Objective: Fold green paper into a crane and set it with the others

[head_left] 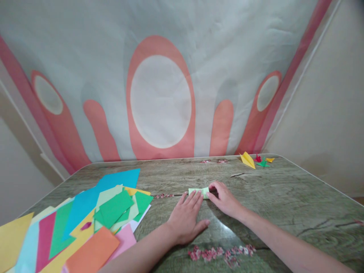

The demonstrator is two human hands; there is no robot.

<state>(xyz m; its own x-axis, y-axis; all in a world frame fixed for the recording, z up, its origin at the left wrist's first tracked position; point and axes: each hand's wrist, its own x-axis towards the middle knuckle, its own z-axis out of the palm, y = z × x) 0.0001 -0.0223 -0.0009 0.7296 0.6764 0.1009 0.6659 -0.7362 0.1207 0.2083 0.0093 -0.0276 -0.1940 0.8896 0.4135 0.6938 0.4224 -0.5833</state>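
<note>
A small strip of folded pale green paper (195, 190) lies on the wood-patterned table, a little right of the middle. My left hand (189, 216) rests flat over its near edge, fingers stretched out and thumb apart. At the paper's right end, my right hand (223, 199) has thumb and forefinger curled around the edge, gripping it. Parts of the paper are covered by the fingers of both hands.
Many coloured sheets (82, 204) spread over the table's left side, with an orange sheet (92, 250) nearest. A yellow paper plane (247, 160) and small folded figures, one a green paper crane (263, 162), sit at the far right. A printed backdrop (160, 151) rises behind the table.
</note>
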